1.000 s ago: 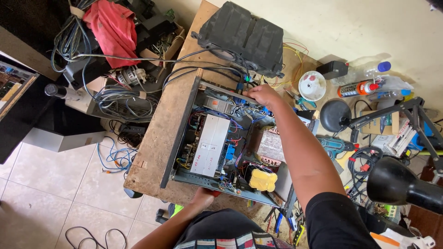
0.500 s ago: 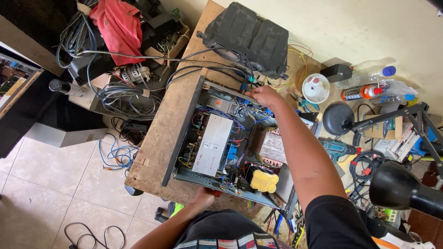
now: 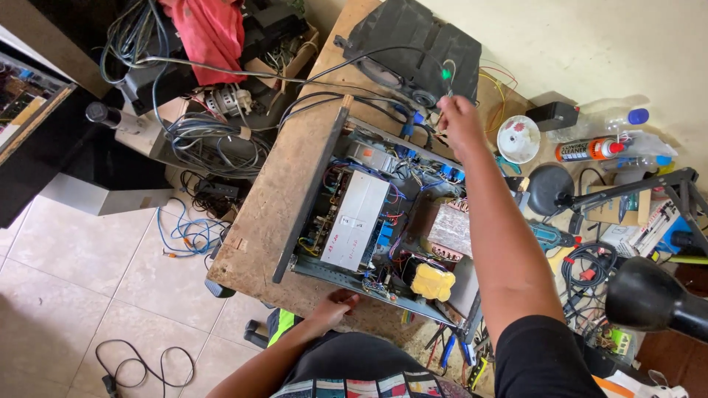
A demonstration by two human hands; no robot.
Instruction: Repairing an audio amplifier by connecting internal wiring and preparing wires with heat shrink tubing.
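An open amplifier chassis (image 3: 324,221) lies on a worn wooden table (image 3: 284,184), showing a grey metal cover plate (image 3: 356,219), circuit boards, coloured wiring, a transformer (image 3: 450,230) and a yellow block (image 3: 432,281). My right hand (image 3: 459,124) reaches past the chassis's far edge and pinches a thin wire (image 3: 448,82) with a small green piece on it, in front of a black speaker box (image 3: 417,46). My left hand (image 3: 335,304) rests on the table's near edge, against the chassis's front rim.
Black cables (image 3: 214,136) and a red cloth (image 3: 210,29) pile up at the far left. To the right are a white round tub (image 3: 518,138), a spray can (image 3: 586,149), a black desk lamp (image 3: 653,298) and small tools (image 3: 553,237). Loose cable (image 3: 140,365) lies on the tiled floor.
My right hand has lifted out of the chassis's far corner and moved beyond its rear edge, raising the thin wire. My left hand stays at the near edge.
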